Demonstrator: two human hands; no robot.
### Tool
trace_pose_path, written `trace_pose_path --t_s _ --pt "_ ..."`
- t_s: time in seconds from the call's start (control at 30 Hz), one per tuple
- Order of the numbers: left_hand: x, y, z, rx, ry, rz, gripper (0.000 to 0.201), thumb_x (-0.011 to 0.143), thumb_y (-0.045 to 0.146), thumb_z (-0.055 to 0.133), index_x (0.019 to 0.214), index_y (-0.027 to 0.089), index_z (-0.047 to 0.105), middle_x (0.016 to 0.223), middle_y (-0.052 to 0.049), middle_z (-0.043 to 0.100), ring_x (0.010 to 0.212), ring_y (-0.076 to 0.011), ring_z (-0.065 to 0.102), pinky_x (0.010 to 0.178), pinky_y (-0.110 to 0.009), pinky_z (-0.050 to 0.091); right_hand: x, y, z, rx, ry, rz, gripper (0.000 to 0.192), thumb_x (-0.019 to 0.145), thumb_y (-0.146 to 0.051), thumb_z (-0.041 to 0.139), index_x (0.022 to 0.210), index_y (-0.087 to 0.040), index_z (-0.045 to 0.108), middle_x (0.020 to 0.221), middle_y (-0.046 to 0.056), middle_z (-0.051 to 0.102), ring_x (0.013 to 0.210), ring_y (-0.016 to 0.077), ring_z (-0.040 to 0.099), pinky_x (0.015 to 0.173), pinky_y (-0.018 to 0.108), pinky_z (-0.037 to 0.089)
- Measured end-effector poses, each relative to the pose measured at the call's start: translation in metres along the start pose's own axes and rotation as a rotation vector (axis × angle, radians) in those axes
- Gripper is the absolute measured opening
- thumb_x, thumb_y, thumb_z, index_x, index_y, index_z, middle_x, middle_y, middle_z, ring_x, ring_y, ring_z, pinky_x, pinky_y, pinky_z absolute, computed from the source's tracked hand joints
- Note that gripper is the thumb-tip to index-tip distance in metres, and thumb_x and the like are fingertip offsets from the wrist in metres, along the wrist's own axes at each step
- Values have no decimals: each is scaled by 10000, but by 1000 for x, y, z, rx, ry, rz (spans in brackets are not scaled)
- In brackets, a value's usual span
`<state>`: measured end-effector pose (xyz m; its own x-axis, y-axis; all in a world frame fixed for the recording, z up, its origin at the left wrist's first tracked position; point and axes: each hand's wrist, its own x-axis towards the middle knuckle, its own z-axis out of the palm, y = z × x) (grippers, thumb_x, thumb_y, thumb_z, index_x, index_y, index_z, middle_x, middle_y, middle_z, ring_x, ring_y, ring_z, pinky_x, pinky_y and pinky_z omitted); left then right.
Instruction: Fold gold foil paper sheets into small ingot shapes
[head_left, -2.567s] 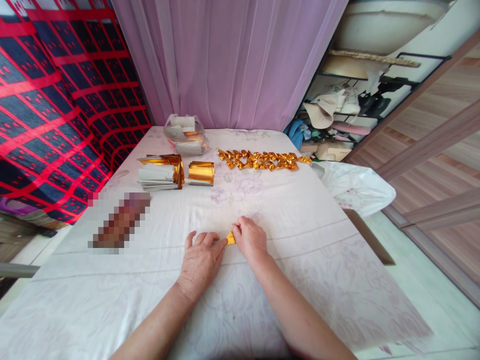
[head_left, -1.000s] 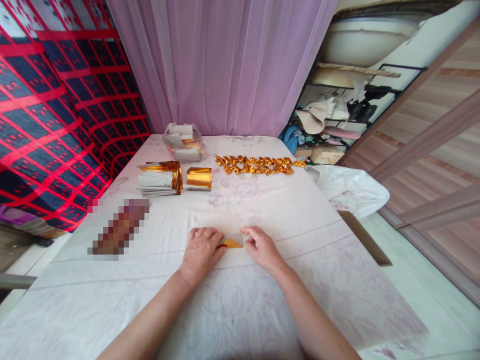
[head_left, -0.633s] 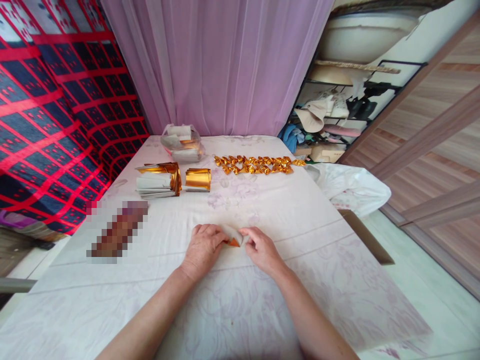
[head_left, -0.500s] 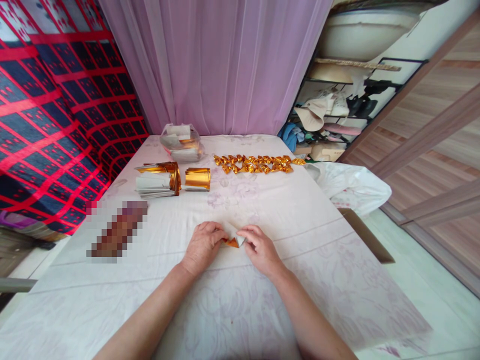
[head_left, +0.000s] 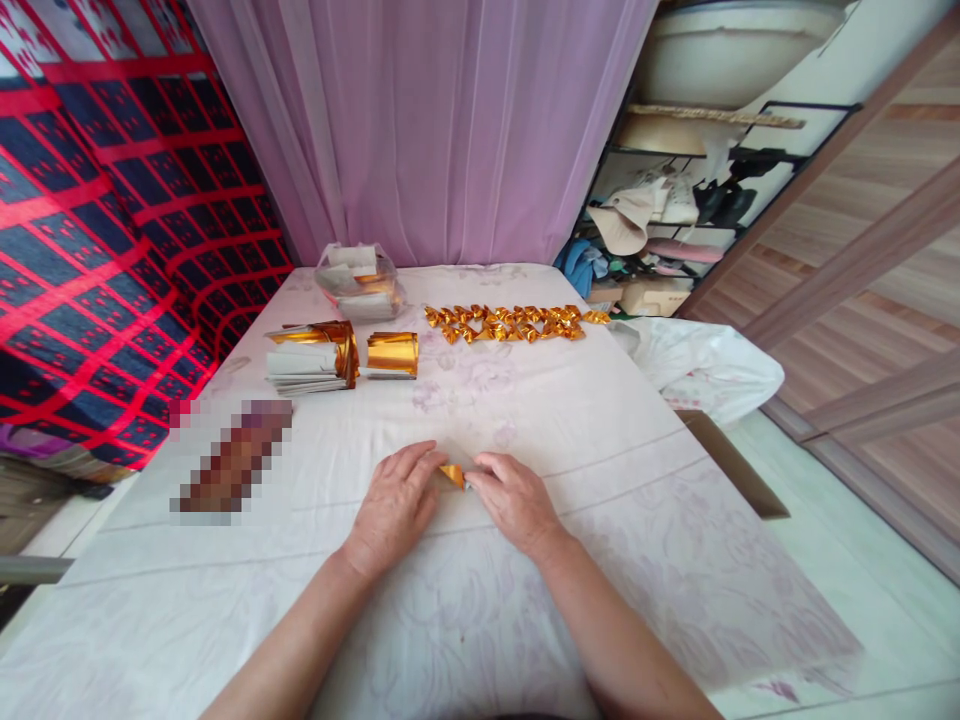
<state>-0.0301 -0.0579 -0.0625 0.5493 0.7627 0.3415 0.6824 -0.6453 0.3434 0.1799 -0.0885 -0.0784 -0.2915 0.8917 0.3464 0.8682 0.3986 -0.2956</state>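
Steadying a Small Gold Paper Between Two Hands

We are holding a small gold paper low over the cloth-covered table, in front of us and between our hands. Our left hand is lying palm down, fingers close together, the tips reaching the paper's left end; whether they are pinching or merely pressing, we cannot tell. Our right hand is curling inward, thumb and forefinger apparently pinching the right end.

We are judging this to be a folding step. To be doing it well, we are wanting the left fingertips pinning the paper without crushing it, and the right thumb setting the crease from the edge inward. We are also wanting light pressure, since thin foil-faced paper is probably keeping every stray wrinkle.

The visible gold part is slanting from far left, by the left fingertips, to near right, and that near end is pointing at the right thumb. Its long axis is seemingly following that slant, though our fingers are hiding both ends. Farther off, crumpled gold pieces are lying in rows, beside a small paper stack.
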Motion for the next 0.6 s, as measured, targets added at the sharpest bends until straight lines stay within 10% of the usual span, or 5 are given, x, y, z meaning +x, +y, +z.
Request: trace_pose_path --t_s 0.37,0.6 --pt "-26 1 6 198 -58 10 315 911 258 529 1209 216 624 1359 -99 579 1242 -300 522 1008 -498 415 0 -17 2 12 -19 -68 222 882 -106 527 953 -229 698 999 53 671 889 194 610 817 324 509" --pt "-17 2 8 190 -67 36 268 912 240 514 1156 199 618 1389 -99 564 1303 -290 492 1065 -514 356 -2 -5 10 141 52 -1 563 701 19 437 1162 -223 649 1173 83 621 1074 218 579 961 391 504"
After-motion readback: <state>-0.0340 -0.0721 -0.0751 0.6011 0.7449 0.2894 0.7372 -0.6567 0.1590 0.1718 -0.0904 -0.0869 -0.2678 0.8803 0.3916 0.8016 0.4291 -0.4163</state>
